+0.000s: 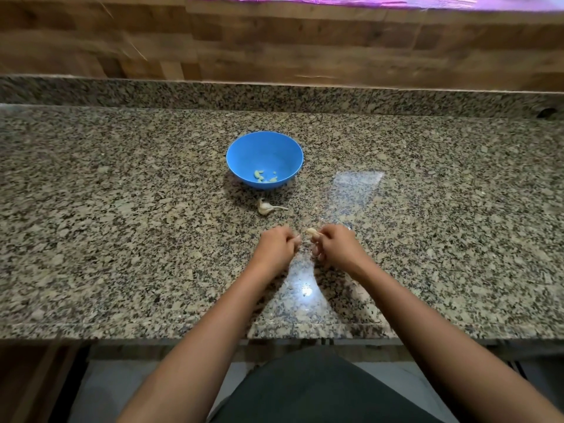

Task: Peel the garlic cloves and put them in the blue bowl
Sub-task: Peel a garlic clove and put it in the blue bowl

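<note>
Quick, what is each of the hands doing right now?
Left hand: curled shut; anything pinched in it cannot be told.
Right hand: closed on a garlic clove at its fingertips.

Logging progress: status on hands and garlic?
Right hand pinching a clove; left hand curled, contents unclear. Peeled cloves in blue bowl. Nothing blocking.

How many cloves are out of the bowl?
2: one clove in the right hand; one piece on the counter before the bowl. The closed left hand may hide more.
</note>
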{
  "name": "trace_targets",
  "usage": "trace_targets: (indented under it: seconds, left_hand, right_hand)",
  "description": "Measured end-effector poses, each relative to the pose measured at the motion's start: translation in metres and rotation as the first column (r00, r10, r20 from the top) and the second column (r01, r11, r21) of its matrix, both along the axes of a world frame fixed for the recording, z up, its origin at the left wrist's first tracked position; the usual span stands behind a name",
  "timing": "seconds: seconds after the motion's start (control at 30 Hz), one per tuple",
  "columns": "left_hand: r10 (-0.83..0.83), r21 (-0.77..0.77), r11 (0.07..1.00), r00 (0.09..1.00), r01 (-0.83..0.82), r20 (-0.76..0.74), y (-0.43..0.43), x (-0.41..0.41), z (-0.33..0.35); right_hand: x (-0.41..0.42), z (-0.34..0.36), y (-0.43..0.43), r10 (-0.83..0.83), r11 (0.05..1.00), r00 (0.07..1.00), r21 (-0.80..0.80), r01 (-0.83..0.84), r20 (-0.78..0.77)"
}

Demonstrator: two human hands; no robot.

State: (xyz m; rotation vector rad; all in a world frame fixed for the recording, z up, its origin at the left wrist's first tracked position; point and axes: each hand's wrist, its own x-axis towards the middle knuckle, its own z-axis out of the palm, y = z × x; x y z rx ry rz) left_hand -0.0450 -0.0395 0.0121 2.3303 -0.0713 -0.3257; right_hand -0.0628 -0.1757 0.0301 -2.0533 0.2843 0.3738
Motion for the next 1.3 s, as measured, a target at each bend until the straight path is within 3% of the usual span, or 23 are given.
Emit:
trace_targets:
  seconds: [0.1, 0.3, 0.5, 0.6, 0.67, 0.73, 0.8, 0.9, 0.93, 1.0, 1.07, 1.13, 1.17, 1.23, 1.27, 1.3]
  left_hand:
    - [-0.033, 0.042, 0.999, 0.996, 0.029, 0.085, 0.001, 0.0, 0.001]
    - [-0.049, 0.036, 0.998, 0.991, 0.044, 0.126, 0.004, 0.0, 0.005]
    - [-0.062, -0.203, 0.977, 0.997, 0.068, 0.038, 0.004, -0.004, 0.011]
    - [-0.002, -0.336, 0.941, 0.997, -0.026, -0.083, 0.0, -0.002, 0.012]
    - [0.041, -0.445, 0.885, 0.976, -0.134, -0.214, -0.002, 0.001, 0.012]
    - [0.051, -0.583, 0.768, 0.932, -0.266, -0.358, -0.004, 0.001, 0.013]
    - [0.064, -0.66, 0.677, 0.92, -0.325, -0.387, -0.007, -0.001, 0.011]
    - [0.1, -0.677, 0.662, 0.934, -0.32, -0.344, -0.007, -0.004, 0.006]
    - [0.103, -0.669, 0.671, 0.933, -0.32, -0.344, -0.007, -0.004, 0.006]
    - [0.09, -0.638, 0.694, 0.92, -0.333, -0.383, -0.008, -0.002, 0.008]
    - [0.078, -0.609, 0.687, 0.874, -0.396, -0.48, -0.01, -0.001, 0.012]
    - [0.056, -0.61, 0.655, 0.835, -0.445, -0.548, -0.01, -0.001, 0.015]
    - [0.041, -0.625, 0.642, 0.834, -0.443, -0.55, -0.009, -0.001, 0.014]
    - [0.02, -0.676, 0.61, 0.861, -0.413, -0.508, -0.008, -0.001, 0.013]
    - [0.023, -0.689, 0.606, 0.875, -0.396, -0.483, -0.008, -0.002, 0.011]
    - [0.033, -0.691, 0.614, 0.886, -0.383, -0.462, -0.01, -0.003, 0.01]
  right_hand:
    - [-0.002, 0.006, -0.005, -0.004, 0.982, 0.997, 0.19, 0.019, -0.083]
    - [-0.004, 0.005, -0.009, 0.026, 0.983, 0.995, 0.185, -0.008, -0.097]
    - [-0.007, 0.007, -0.007, 0.1, 0.995, 0.995, 0.01, -0.1, -0.028]
    - [-0.009, 0.007, -0.002, 0.132, 0.987, 0.988, -0.101, -0.124, 0.076]
    - [-0.013, 0.006, 0.003, 0.199, 0.94, 0.949, -0.32, -0.115, 0.243]
    - [-0.016, 0.004, 0.008, 0.264, 0.883, 0.903, -0.462, -0.084, 0.34]
    - [-0.012, 0.006, 0.008, 0.169, 0.94, 0.939, -0.336, -0.062, 0.299]
    - [-0.006, 0.015, 0.002, -0.01, 0.989, 1.0, 0.145, 0.008, 0.015]
    - [-0.006, 0.018, 0.002, -0.015, 0.986, 1.0, 0.165, 0.016, -0.009]
    - [-0.01, 0.018, 0.005, 0.079, 0.989, 0.989, -0.136, -0.062, 0.124]
    - [-0.015, 0.014, 0.007, 0.296, 0.84, 0.924, -0.527, -0.13, 0.243]
    - [-0.017, 0.007, 0.008, 0.376, 0.778, 0.884, -0.613, -0.137, 0.279]
    - [-0.015, 0.005, 0.006, 0.305, 0.846, 0.91, -0.518, -0.123, 0.282]
    - [-0.011, 0.008, 0.002, 0.074, 0.993, 0.981, -0.103, -0.056, 0.179]
    - [-0.01, 0.01, 0.001, -0.012, 0.993, 0.996, 0.122, 0.001, 0.087]
    - [-0.009, 0.011, 0.0, -0.043, 0.976, 0.998, 0.216, 0.033, 0.045]
